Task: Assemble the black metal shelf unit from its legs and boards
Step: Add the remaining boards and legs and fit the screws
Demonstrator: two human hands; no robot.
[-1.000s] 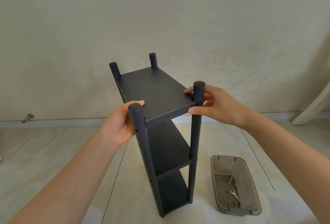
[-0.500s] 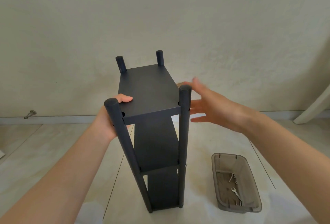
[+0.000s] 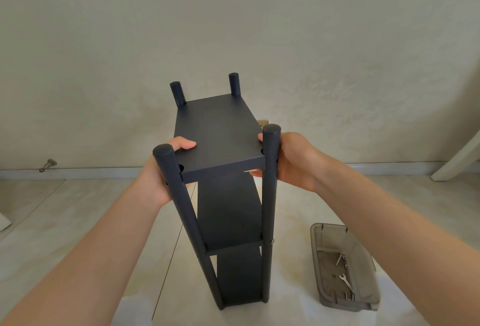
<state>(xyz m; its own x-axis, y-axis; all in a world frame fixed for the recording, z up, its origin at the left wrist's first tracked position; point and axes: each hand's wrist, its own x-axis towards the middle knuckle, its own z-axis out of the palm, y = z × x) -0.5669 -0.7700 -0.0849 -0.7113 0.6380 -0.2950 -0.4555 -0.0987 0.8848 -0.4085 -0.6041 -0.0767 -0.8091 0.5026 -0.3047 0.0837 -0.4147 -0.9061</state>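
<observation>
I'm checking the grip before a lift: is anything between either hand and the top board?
Nothing visible. The left hand and right hand both grip the top board at its near corners, thumbs on top. The tray lies on the floor to the right, apart.

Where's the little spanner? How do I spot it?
Find the tall black shelf unit standing on the floor; to its right sits a see-through grey tray. The spanner lies inside, a thin silver bar. Unlike the small bits near it, it has an open, forked end.
</observation>
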